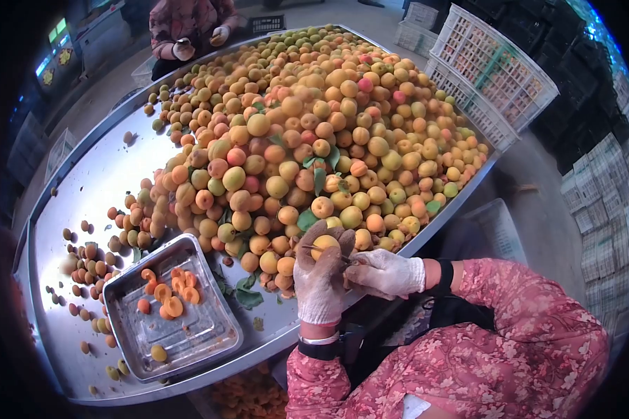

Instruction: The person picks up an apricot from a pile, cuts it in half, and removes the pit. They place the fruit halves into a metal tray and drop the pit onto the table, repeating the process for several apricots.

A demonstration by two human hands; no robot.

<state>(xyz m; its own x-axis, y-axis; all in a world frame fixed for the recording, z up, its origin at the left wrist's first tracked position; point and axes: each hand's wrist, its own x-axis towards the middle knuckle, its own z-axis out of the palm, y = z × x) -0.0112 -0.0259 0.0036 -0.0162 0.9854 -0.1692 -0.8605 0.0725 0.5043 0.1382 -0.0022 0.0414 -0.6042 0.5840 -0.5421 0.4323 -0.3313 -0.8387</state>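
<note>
My left hand (319, 279), in a white knitted glove with brown-stained fingers, is closed around a yellow apricot (323, 246). My right hand (386, 272), gloved the same way, is closed beside it, its fingertips close to the left fingers. A thin, dark object seems to stick out between the two hands, but its kind is not clear. Both hands are at the near edge of a big heap of apricots (286, 188). To their left a metal tray (210, 342) holds several orange apricot halves (173, 306) and a whole greenish fruit (158, 353).
The heap lies on a metal table (129, 171) with a raised rim; loose small fruits are scattered on its left. Green leaves (248, 293) lie near the tray. Another person (189, 31) with gloved hands stands across the table. White crates (493, 66) are stacked at the right.
</note>
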